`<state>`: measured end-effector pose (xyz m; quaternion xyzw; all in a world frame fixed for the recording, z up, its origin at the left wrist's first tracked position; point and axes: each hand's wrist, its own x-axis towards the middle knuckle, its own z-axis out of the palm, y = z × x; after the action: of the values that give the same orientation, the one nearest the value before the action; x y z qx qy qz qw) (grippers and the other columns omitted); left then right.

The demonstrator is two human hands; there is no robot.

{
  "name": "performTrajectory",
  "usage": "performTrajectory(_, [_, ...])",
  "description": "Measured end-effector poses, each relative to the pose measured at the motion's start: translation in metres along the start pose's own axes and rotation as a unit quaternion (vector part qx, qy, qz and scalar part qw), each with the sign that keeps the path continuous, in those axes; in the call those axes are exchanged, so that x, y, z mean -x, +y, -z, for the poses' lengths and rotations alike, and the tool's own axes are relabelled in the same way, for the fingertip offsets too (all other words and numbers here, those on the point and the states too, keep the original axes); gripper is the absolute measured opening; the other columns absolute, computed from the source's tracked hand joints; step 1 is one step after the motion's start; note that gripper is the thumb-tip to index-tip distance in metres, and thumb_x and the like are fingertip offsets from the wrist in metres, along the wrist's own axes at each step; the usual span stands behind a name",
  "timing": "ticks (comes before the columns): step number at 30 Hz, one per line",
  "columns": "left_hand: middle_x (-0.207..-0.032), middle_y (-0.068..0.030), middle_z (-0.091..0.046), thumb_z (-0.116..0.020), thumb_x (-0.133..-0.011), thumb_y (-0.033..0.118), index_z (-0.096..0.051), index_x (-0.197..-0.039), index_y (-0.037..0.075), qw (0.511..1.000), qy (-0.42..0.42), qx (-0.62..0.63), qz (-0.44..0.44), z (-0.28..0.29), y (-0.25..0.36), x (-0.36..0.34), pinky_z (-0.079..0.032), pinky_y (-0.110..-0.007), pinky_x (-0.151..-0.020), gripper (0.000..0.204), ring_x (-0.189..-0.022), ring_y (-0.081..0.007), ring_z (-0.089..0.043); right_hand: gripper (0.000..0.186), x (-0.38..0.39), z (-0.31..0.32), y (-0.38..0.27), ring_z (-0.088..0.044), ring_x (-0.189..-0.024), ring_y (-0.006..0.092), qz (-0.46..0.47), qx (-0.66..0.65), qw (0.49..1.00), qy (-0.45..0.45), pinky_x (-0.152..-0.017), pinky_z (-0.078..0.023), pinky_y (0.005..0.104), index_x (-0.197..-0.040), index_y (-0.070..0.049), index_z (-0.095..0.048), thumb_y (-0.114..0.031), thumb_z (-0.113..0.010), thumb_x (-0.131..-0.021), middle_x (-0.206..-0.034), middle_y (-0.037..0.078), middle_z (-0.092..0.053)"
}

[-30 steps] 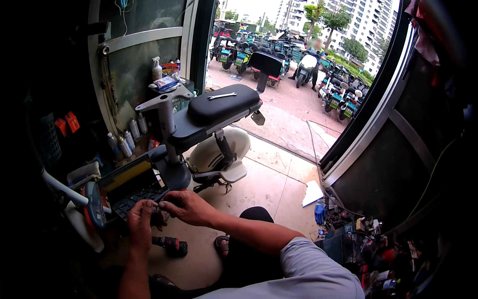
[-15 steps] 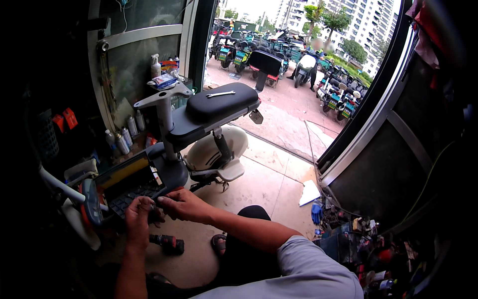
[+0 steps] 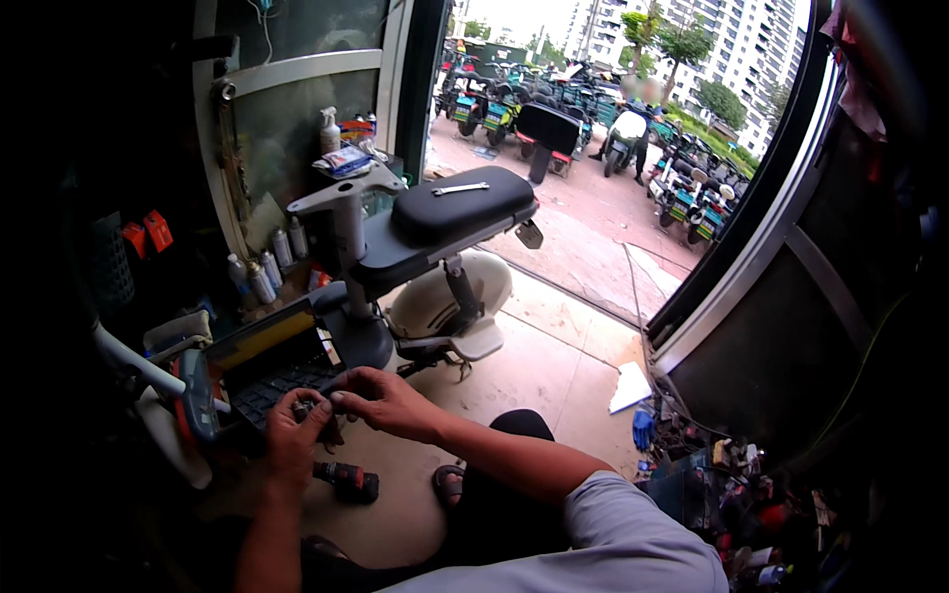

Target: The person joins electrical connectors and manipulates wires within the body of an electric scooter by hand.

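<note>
My left hand (image 3: 295,431) and my right hand (image 3: 384,403) meet low in front of me, fingers bent and thumbs pressed in. Between the fingertips sits something small and dark, too small to make out. Just past them is the electric scooter's open footboard compartment (image 3: 272,387), with dark ribbed material inside. The scooter's black padded seat (image 3: 445,210) carries an open-end wrench (image 3: 461,189). On the floor beneath my hands lies a red and black cordless power tool (image 3: 348,481).
Spray cans (image 3: 262,281) line a ledge by the glass door. At right, a white sheet piece (image 3: 630,387), blue gloves (image 3: 644,430) and a heap of tools and parts (image 3: 741,494) lie on the floor. Outside, parked scooters (image 3: 692,203) and people stand beyond the doorway.
The whole view has shifted, so the scene sits slightly farther right. My hands stay together at the compartment, with the right fingers now bent closer over the left fingertips.
</note>
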<state>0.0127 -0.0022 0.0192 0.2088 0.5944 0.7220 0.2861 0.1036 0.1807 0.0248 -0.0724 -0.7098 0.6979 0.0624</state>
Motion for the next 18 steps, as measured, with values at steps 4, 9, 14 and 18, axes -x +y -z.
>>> performTrajectory(4, [-0.077,-0.006,-0.068,-0.072,-0.101,0.024,-0.062,-0.107,0.007,1.0,0.012,0.022,0.004,-0.002,0.002,-0.001,-0.051,-0.028,-0.053,0.021,-0.058,-0.0151,-0.064,0.04,0.005,0.005,-0.006,-0.072,-0.103,0.0185,0.047,0.01,0.998,-0.044,-0.092,-0.057,0.0331,-0.126,0.004,-0.068,-0.024,-0.076,-0.099,-0.11,0.013,-0.076])
performTrajectory(9, [-0.074,-0.0038,-0.066,-0.07,-0.103,0.033,-0.06,-0.103,0.008,1.0,0.004,0.017,0.006,0.002,0.001,-0.002,-0.047,-0.026,-0.049,0.027,-0.056,-0.0139,-0.063,0.03,0.01,0.004,-0.015,-0.075,-0.092,0.0251,0.139,0.208,0.968,-0.016,-0.085,-0.058,0.0364,-0.117,0.001,-0.071,-0.022,-0.074,-0.098,-0.095,0.017,-0.076])
performTrajectory(14, [-0.075,-0.0015,-0.064,-0.069,-0.103,0.04,-0.06,-0.102,0.008,1.0,0.006,0.018,0.02,0.004,0.007,0.001,-0.045,-0.023,-0.051,0.033,-0.058,-0.0105,-0.061,0.031,0.007,0.002,-0.013,-0.072,-0.082,0.0259,0.152,0.249,0.956,-0.041,-0.074,-0.056,0.0389,-0.11,-0.002,-0.074,-0.031,-0.067,-0.105,-0.086,0.015,-0.072])
performTrajectory(18, [-0.069,-0.0018,-0.061,-0.071,-0.102,0.045,-0.058,-0.102,0.007,0.999,0.019,0.025,-0.013,0.001,0.002,-0.002,-0.04,-0.024,-0.043,0.04,-0.049,-0.0109,-0.057,0.034,0.001,0.002,0.005,-0.071,-0.08,0.0244,0.179,0.293,0.939,-0.021,-0.074,-0.056,0.0389,-0.108,-0.001,-0.073,-0.034,-0.063,-0.107,-0.083,0.013,-0.072])
